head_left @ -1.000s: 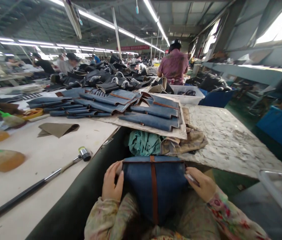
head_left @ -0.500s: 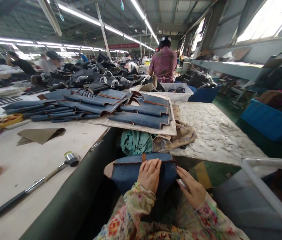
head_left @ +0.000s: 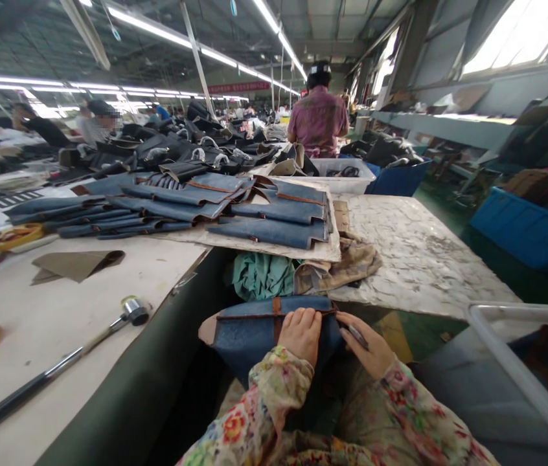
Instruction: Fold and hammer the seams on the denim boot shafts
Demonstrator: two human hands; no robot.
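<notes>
A blue leather bag piece (head_left: pixel 249 340) with a brown seam along its top and a brown strap (head_left: pixel 276 317) across it lies in front of me, over my lap. My left hand (head_left: pixel 302 333) grips its seam, fingers together and bent over the upper edge. At the piece's right end, my right hand (head_left: pixel 374 349) is closed around a small metallic tool (head_left: pixel 357 336), whose kind I cannot make out. Its fingertips touch the right end of the seam. The underside of the bag piece is hidden.
A hammer (head_left: pixel 134 310) and a folded tan piece (head_left: pixel 77 264) lie on the left table. Blue leather pieces (head_left: pixel 274 233) are stacked ahead, beyond a green cloth (head_left: pixel 262 277). A grey bin (head_left: pixel 478 362) stands right. A co-worker (head_left: pixel 319 120) sits ahead.
My left hand has slid slightly right along the seam, uncovering more of the brown strap. My right hand has moved slightly up and left, closer to my left hand.
</notes>
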